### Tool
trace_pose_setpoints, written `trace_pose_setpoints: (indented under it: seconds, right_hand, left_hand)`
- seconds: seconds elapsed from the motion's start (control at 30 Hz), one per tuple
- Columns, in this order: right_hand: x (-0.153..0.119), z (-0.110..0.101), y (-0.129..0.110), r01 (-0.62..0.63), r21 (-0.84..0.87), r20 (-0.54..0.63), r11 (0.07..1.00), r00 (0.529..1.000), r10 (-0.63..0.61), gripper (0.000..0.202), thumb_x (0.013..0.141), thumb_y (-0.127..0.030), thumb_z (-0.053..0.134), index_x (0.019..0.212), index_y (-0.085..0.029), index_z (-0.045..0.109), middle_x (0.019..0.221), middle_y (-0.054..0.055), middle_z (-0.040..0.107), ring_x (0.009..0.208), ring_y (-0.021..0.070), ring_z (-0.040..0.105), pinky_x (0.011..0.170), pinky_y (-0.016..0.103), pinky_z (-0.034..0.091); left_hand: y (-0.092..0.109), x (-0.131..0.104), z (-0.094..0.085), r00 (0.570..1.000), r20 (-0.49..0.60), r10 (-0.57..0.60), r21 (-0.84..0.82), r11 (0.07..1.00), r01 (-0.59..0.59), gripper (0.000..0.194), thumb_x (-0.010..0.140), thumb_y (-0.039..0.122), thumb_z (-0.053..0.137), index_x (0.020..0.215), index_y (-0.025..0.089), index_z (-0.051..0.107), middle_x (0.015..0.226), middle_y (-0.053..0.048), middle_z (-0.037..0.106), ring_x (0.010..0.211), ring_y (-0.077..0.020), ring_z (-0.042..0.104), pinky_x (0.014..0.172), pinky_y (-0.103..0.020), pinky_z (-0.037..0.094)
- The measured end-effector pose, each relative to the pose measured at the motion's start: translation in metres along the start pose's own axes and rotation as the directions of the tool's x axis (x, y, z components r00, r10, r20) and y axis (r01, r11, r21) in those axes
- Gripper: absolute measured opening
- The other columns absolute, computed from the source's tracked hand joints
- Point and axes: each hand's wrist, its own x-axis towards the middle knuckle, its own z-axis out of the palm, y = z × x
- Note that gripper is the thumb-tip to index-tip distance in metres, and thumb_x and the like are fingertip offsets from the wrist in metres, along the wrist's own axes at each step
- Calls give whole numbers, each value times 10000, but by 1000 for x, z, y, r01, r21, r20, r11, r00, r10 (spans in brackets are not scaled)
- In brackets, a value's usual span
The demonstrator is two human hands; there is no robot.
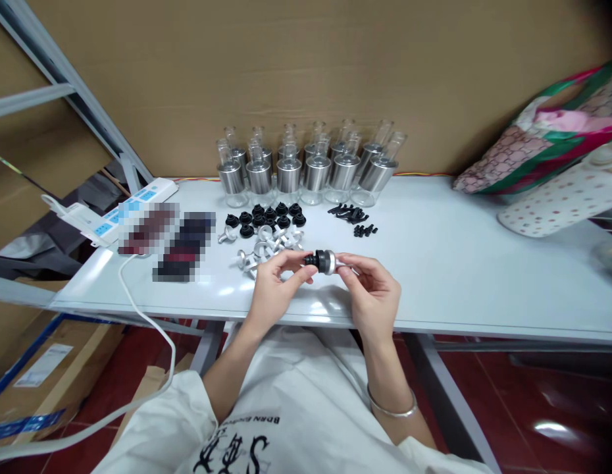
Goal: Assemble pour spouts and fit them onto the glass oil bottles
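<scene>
Above the table's front edge, my left hand [276, 286] pinches a black ribbed rubber stopper [313, 259]. My right hand [375, 289] grips a silver metal pourer spout [330, 262] from the other side. The two parts meet end to end, lying sideways between my fingers; how far one sits inside the other I cannot tell. Just beyond my left hand lie several loose silver spouts [265, 245]. Behind them several black rubber stoppers [270, 214] are grouped. Small black pieces [353, 214] and smaller black caps [365, 230] lie beyond my right hand.
Several glass bottles with metal sleeves [289, 174] stand in rows at the back of the white table [464, 263]. A power strip [138, 207] and blurred-out items are at left, with a white cable [153, 322] hanging down. A patterned bag [528, 138] and spotted cylinder [547, 197] are right.
</scene>
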Motion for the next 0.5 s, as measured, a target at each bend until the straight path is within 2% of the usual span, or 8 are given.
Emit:
trace_pose_setpoints:
  seconds: [0.17, 0.33, 0.5]
  right_hand:
    - [0, 1, -1, -50, 33, -47, 998, 998, 52, 234, 770, -263, 723, 958, -233, 586, 891, 26, 759, 775, 165, 718, 717, 299, 572]
    - [1, -1, 0, -71, 68, 9, 995, 997, 71, 154, 778, -219, 717, 894, -229, 617, 885, 17, 760, 737, 142, 712, 695, 273, 567]
    - [2, -1, 1, -32, 94, 8, 995, 999, 31, 135, 770, -210, 725, 868, -226, 634, 890, 21, 758, 814, 160, 720, 743, 297, 568]
  left_hand:
    - [0, 0, 7, 997, -42, -66, -36, 997, 65, 265, 743, 302, 713, 954, 143, 686, 728, -12, 682, 592, -104, 631, 655, -253, 529]
    - [2, 1, 6, 997, -57, -48, -69, 997, 44, 237, 717, 264, 731, 925, 155, 700, 700, 5, 669, 589, -95, 623, 660, -239, 520]
    - [-1, 1, 3, 998, -53, -33, -71, 997, 29, 257, 706, 278, 746, 930, 156, 714, 714, -9, 681, 602, -108, 624, 664, -256, 527]
